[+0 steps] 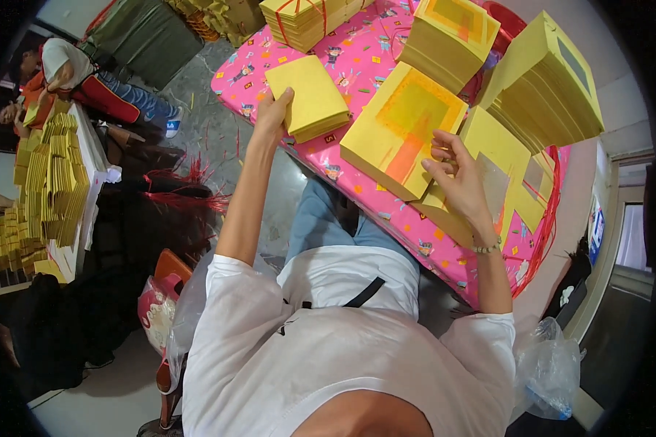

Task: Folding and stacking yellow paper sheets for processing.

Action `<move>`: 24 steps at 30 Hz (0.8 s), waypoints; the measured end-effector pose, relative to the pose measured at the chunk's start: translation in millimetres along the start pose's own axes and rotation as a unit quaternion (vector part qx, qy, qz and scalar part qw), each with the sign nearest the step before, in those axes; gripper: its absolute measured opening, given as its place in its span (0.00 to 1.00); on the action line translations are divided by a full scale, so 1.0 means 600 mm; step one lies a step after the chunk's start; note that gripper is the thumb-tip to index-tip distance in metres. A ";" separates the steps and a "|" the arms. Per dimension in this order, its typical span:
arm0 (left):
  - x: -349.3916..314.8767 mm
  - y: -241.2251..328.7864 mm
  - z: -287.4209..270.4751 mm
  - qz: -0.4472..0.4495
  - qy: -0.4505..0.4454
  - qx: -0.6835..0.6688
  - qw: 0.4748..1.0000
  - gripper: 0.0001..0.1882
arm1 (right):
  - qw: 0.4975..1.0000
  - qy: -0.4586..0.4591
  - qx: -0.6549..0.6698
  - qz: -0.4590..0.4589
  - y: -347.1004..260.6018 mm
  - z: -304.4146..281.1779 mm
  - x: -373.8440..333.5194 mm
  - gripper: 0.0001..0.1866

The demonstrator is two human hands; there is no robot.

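Note:
My left hand [272, 114] grips the left edge of a small stack of folded yellow paper [310, 95], thumb on top, at the table's near left side. My right hand [455, 171] hovers by the right edge of a larger yellow paper stack [372, 131], its fingers curled but apart and nothing visible between them. That stack's top sheet carries a gold square and an orange-red patch. Under my right wrist lie more yellow sheets [455, 222], some with silver-grey squares. All of this rests on a pink patterned table cover [332, 171].
Tall yellow paper stacks [543, 87] stand at the far right, with another block [448, 44] beside them. A red-tied bundle [310, 22] sits at the back. Red strings [550, 218] hang over the right edge. Left, a person [73, 69] sits near a paper-laden white table [87, 189].

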State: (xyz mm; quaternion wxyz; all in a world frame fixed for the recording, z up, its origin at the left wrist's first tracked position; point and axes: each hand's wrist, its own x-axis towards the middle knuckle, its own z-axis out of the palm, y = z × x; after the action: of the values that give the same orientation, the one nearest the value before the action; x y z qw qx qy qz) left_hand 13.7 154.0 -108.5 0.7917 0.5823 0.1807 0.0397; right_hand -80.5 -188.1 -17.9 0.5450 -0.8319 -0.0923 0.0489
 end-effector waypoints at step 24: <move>0.033 -0.083 -0.015 0.058 0.095 0.183 0.977 0.16 | 0.991 -0.019 -0.119 -0.055 -0.013 0.008 -0.008 0.19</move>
State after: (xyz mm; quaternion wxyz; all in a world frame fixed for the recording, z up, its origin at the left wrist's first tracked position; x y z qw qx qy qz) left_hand 22.1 151.5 -162.0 0.6470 0.7206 0.2253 0.1068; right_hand -86.7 -181.6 -12.6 0.4426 -0.8832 -0.1534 0.0236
